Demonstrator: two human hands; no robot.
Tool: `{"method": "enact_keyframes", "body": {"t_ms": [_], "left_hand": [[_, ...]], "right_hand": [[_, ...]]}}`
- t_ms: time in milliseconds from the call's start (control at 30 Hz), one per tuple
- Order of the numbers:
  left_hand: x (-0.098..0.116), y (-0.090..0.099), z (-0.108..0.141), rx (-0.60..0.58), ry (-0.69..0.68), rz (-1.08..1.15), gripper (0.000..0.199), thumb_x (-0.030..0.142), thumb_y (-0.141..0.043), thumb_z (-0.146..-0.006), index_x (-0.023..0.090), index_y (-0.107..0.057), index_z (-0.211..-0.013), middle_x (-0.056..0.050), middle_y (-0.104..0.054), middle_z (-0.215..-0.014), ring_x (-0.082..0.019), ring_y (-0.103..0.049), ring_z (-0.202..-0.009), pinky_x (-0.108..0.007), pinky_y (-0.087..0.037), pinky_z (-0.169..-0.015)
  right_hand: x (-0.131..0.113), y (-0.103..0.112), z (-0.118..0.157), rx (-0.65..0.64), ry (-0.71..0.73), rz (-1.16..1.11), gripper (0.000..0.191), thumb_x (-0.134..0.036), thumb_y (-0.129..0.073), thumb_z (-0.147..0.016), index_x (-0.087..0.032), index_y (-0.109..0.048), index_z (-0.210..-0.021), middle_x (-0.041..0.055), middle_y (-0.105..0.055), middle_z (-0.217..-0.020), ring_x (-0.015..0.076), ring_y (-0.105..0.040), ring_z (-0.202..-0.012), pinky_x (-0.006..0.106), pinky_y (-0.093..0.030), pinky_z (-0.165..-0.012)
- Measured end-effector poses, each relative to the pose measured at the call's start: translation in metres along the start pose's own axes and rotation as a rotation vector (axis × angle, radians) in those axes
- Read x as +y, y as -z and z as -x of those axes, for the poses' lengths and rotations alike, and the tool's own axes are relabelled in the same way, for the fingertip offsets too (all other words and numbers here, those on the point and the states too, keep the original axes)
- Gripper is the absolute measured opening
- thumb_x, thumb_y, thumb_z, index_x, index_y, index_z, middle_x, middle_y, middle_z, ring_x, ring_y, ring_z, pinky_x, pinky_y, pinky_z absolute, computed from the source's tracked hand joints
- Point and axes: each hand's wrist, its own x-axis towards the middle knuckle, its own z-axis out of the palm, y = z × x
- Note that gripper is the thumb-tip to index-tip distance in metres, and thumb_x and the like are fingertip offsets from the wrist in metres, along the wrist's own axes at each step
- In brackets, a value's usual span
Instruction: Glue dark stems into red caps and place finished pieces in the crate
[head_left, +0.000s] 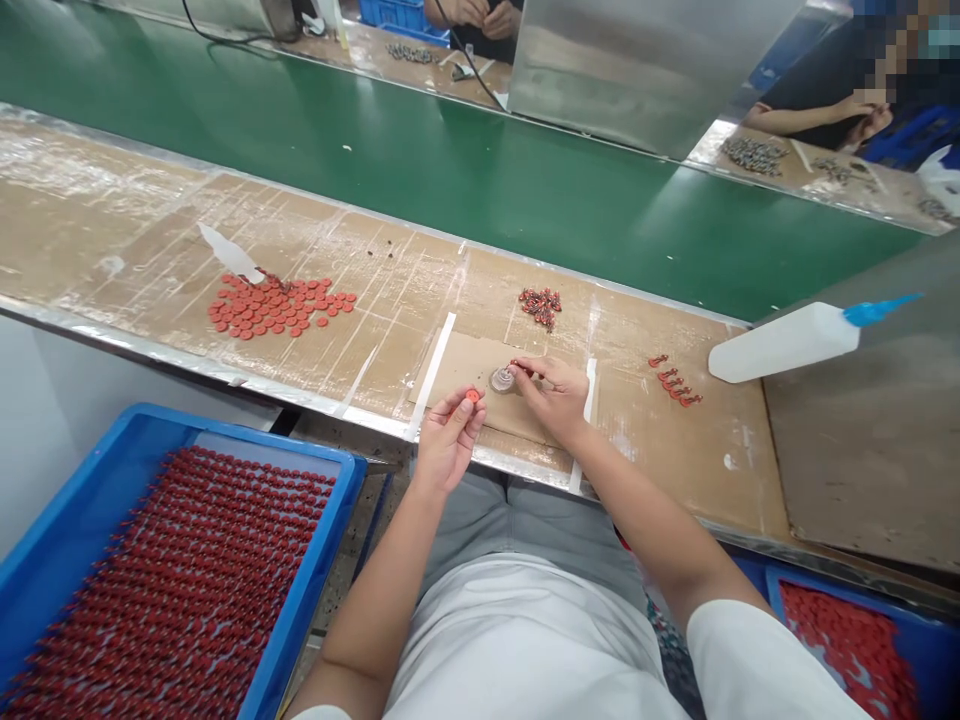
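Note:
Between the thumb and fingers of my left hand (451,435) is a small round red disc (472,396), held above the front of the workbench. My right hand (553,396) pinches a tiny red piece (514,366) over a small round greyish dish (502,379); its exact form is too small to make out. The dish rests on a cardboard sheet (465,362). Behind it lies a pile of small red and dark pieces (540,308). To the right, several red discs with upright pieces on them (675,384) stand in a slanting row.
Loose red discs (270,308) spread at left on the bench. A white bottle with a blue nozzle (784,342) leans at right. A blue tray (349,475) of red pieces stands lower left. Beyond the green belt (390,130), other people's hands (487,15) work.

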Motion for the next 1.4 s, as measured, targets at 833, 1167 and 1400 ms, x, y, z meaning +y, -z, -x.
{"method": "enact_keyframes", "body": {"t_ms": [833,1167,1400], "left_hand": [[0.0033,0.0016,0.0018,-0.024,0.027,0.046,0.020,0.013,-0.071,-0.076,0.013,-0.070,-0.096,-0.006,-0.072,-0.098,-0.007,-0.068,-0.079,-0.014,-0.053,-0.078],[0.0054,0.0000,0.0024,-0.008,0.035,0.061,0.019,0.012,-0.071,-0.075,0.014,-0.071,-0.094,-0.005,-0.072,-0.096,-0.006,-0.068,-0.079,-0.013,-0.054,-0.077],[0.0080,-0.0045,0.0053,0.013,0.053,0.081,0.019,0.010,-0.070,-0.075,0.014,-0.070,-0.094,-0.005,-0.073,-0.097,-0.008,-0.069,-0.082,-0.015,-0.054,-0.081]], "right_hand": [[0.0070,-0.0046,-0.0009,-0.026,0.150,0.046,0.014,-0.035,-0.062,-0.083,-0.027,-0.071,-0.088,0.0042,-0.074,-0.086,0.0182,-0.068,-0.078,0.035,-0.057,-0.075],[0.0083,-0.0065,-0.0026,0.058,0.293,-0.061,0.011,-0.023,-0.069,-0.078,-0.024,-0.072,-0.088,0.0032,-0.074,-0.081,0.0153,-0.067,-0.068,0.031,-0.055,-0.068],[0.0003,-0.0072,-0.0025,0.188,-0.223,-0.403,0.025,-0.034,-0.075,-0.071,-0.022,-0.074,-0.093,0.0032,-0.074,-0.087,0.0144,-0.067,-0.074,0.030,-0.056,-0.073]]}}
